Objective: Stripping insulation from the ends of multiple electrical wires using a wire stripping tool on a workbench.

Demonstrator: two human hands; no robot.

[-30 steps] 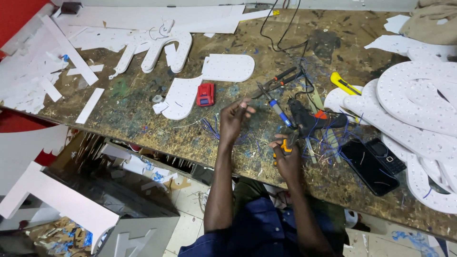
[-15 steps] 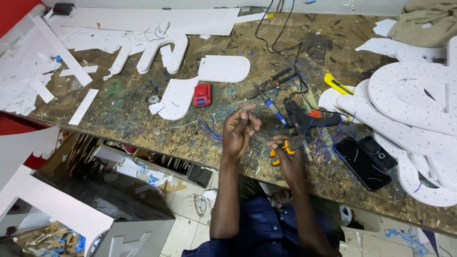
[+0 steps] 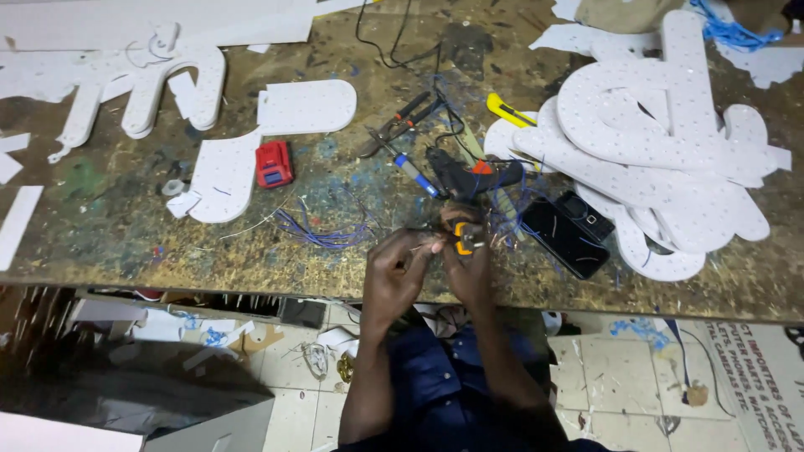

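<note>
My two hands meet over the front edge of a worn, paint-flecked workbench (image 3: 109, 218). My right hand (image 3: 469, 268) is closed on a small orange-handled cutter (image 3: 462, 238). My left hand (image 3: 398, 272) pinches the end of a thin wire (image 3: 419, 248) held against the cutter's jaws. A bundle of blue wires (image 3: 322, 234) lies on the bench just left of my hands. A black glue gun (image 3: 473, 177) lies just beyond them.
White foam letter shapes lie at back left (image 3: 151, 92) and stacked at right (image 3: 662, 142). A red box (image 3: 274, 164), pliers (image 3: 398, 125), blue-handled soldering iron (image 3: 414, 173), yellow knife (image 3: 507, 110) and two black phones (image 3: 569, 230) lie nearby. Below is a littered tiled floor (image 3: 603, 377).
My hands have come together at the bench edge, the left one bringing the wire to the cutter. The view has shifted right and closer.
</note>
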